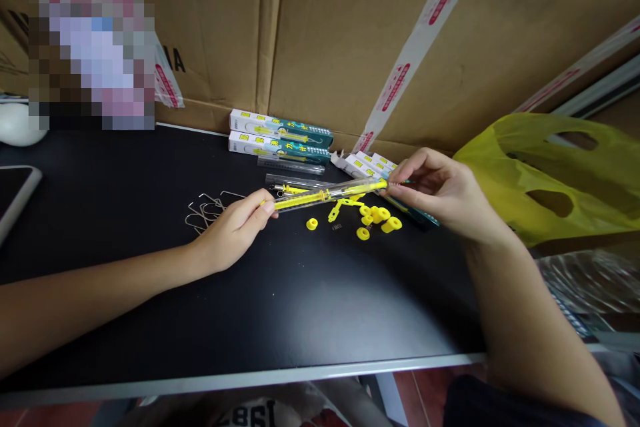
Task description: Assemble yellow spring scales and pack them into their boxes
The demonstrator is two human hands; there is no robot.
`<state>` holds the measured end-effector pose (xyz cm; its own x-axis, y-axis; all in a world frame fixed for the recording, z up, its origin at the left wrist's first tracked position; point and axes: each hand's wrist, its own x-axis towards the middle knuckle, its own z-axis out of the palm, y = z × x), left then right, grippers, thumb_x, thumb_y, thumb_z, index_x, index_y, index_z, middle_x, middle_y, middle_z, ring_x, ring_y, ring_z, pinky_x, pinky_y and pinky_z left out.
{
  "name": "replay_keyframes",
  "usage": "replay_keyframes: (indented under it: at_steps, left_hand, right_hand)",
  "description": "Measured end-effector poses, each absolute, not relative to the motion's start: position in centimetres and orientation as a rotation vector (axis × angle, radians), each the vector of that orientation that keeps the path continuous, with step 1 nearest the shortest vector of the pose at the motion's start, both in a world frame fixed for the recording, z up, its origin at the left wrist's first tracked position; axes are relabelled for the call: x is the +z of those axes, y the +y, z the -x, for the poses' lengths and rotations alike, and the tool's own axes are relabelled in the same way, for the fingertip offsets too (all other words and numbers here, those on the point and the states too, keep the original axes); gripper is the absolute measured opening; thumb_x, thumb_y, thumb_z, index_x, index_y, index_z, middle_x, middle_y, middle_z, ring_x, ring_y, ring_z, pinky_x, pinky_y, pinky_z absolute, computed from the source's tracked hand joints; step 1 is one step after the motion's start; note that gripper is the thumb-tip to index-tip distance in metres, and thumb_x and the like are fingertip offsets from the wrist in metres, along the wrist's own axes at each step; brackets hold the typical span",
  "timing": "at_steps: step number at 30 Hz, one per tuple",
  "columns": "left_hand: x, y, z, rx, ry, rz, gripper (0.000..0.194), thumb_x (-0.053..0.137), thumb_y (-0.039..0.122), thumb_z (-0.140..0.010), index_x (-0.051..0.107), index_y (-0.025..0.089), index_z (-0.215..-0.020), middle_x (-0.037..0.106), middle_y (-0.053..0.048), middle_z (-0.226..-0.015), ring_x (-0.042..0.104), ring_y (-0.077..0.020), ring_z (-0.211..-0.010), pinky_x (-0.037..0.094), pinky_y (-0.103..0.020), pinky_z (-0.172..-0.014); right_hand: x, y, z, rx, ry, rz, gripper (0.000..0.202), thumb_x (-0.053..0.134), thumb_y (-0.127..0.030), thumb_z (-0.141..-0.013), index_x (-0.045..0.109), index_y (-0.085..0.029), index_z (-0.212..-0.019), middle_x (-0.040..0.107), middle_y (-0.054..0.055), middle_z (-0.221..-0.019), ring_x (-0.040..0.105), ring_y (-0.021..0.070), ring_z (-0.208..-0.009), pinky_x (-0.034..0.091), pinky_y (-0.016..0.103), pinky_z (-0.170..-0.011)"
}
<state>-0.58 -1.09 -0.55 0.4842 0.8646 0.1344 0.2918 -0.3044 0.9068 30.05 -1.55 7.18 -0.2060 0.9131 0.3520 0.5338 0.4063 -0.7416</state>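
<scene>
My left hand (pixel 235 230) is closed round the left end of a clear-tubed spring scale (pixel 305 199), held slantwise above the black table. A yellow scale strip and a metal spring show inside its tube. At the tube's right end, the thumb and fingers of my right hand (pixel 440 190) pinch a small coil spring (pixel 395 185) by the yellow tip. Beneath lie several yellow caps (pixel 391 224), a yellow flat part (pixel 345 207) and a tiny loose spring (pixel 337 227). Wire hooks (pixel 205 210) sit in a heap beside my left hand.
Two printed boxes (pixel 280 145) and more boxes (pixel 365 163) stand at the back against cardboard (pixel 350 33). Clear tubes (pixel 295 167) lie before them. A yellow plastic bag (pixel 500 167) is at the right; a dark-screened device (pixel 17 193) and a white rounded object (pixel 23 123) at the left.
</scene>
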Motion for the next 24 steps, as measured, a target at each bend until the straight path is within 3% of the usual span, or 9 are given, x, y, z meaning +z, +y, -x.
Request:
replay_keyframes:
  at_steps: [24]
  left_hand:
    - [-0.58,-1.02,0.58,0.795,0.952,-1.838,0.032,0.032,0.044,-0.096,0.051,0.019,-0.088,0.036,0.005,-0.062,0.03,-0.0101,-0.052,0.027,-0.024,-0.049]
  right_hand:
    - [7.02,-1.59,-29.9,0.666,-1.899,1.231,0.028,0.078,-0.041,-0.069,0.059,-0.022,-0.074,0.063,0.002,-0.076,0.058,0.0138,-0.065,0.048,0.026,-0.054]
